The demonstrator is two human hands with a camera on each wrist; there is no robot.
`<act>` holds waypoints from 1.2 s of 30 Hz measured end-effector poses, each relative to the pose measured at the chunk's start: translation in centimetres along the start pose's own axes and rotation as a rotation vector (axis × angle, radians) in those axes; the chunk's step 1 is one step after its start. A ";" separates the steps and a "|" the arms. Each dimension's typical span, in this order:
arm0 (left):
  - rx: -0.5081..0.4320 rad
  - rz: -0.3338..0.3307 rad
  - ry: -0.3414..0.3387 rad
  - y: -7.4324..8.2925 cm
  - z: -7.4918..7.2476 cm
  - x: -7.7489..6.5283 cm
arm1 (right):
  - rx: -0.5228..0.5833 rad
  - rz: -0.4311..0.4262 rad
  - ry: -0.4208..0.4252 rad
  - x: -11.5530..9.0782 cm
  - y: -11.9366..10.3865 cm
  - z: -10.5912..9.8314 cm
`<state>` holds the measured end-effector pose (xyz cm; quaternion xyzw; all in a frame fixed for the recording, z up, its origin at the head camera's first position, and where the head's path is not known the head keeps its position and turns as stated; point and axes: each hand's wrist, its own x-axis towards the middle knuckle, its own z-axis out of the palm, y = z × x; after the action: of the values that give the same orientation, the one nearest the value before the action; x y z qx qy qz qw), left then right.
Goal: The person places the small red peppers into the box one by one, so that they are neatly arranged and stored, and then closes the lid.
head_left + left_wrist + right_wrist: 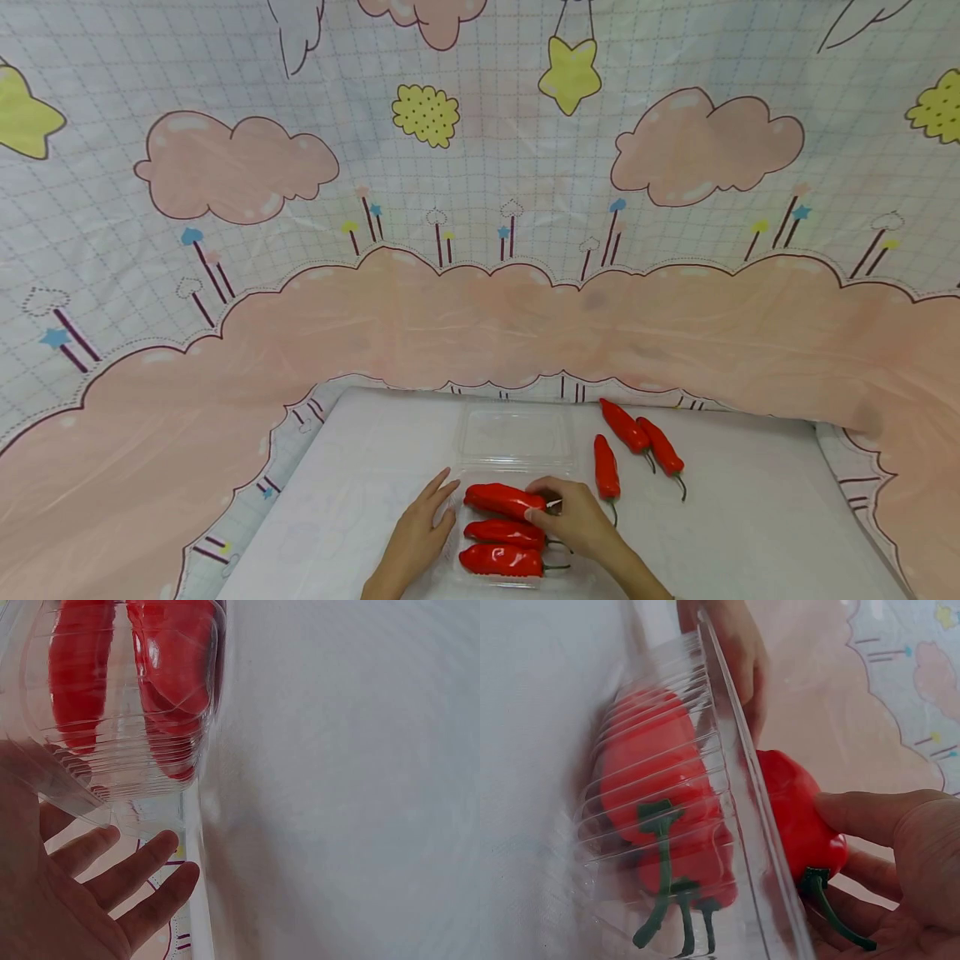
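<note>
A clear plastic container (495, 582) stands at the table's front, its lid (514, 435) folded back behind it. Inside lie several red chili peppers (501, 560) side by side, their green stems toward the right. My right hand (583, 518) pinches another red pepper (799, 817) near its stem end, thumb on one side and fingers on the other, at the container's rim. At the opposite end, my left hand (418, 533) rests by the container's left wall with its fingers (142, 874) extended and spread.
Three more red peppers lie on the white table (750, 533), right of the container: one near pepper (607, 468) and two farther back (624, 427). A patterned cloth (480, 325) with clouds and stars hangs behind the table and along its sides.
</note>
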<state>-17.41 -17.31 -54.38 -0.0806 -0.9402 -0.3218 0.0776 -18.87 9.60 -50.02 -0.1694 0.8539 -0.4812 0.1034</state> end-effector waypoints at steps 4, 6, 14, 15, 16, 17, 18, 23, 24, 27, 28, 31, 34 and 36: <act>0.000 0.010 0.002 0.0 0.0 0.0 | -0.001 0.033 -0.018 0.2 0.1 0.2; 0.000 0.013 0.005 0.0 0.0 0.0 | -0.002 0.050 -0.024 0.3 0.2 0.3; 0.001 0.018 0.008 0.1 -0.2 0.1 | -0.005 0.064 -0.040 0.6 0.4 0.6; 0.001 0.018 0.008 0.1 -0.2 0.1 | -0.004 0.063 -0.042 0.6 0.4 0.6; 0.000 0.019 0.009 0.2 -0.2 0.1 | -0.004 0.063 -0.045 0.6 0.3 0.6; 0.000 0.019 0.008 0.2 -0.2 0.1 | -0.001 0.065 -0.049 0.7 0.3 0.6; -0.001 0.019 0.007 0.2 -0.2 0.1 | 0.004 0.066 -0.053 0.7 0.3 0.6; -0.006 0.020 0.001 0.2 -0.2 0.1 | 0.027 0.063 -0.067 0.6 0.4 0.7; -0.008 0.022 0.002 0.2 -0.2 0.1 | 0.027 0.060 -0.068 0.6 0.4 0.7; -0.008 0.030 0.009 0.1 -0.2 0.0 | 0.025 0.055 -0.069 0.6 0.4 0.8; -0.008 0.033 0.011 0.1 -0.2 0.0 | 0.026 0.055 -0.070 0.6 0.4 0.8; -0.007 0.040 0.017 0.0 -0.1 0.0 | 0.015 0.055 -0.071 0.5 0.4 0.8; -0.006 0.039 0.017 0.0 -0.1 0.0 | -0.008 0.063 -0.067 0.4 0.2 0.7; -0.003 0.033 0.014 0.0 -0.1 0.0 | -0.018 0.068 -0.059 0.3 0.0 0.5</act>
<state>-17.44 -17.39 -54.30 -0.0941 -0.9377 -0.3223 0.0893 -18.97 9.11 -50.29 -0.1552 0.8599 -0.4647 0.1432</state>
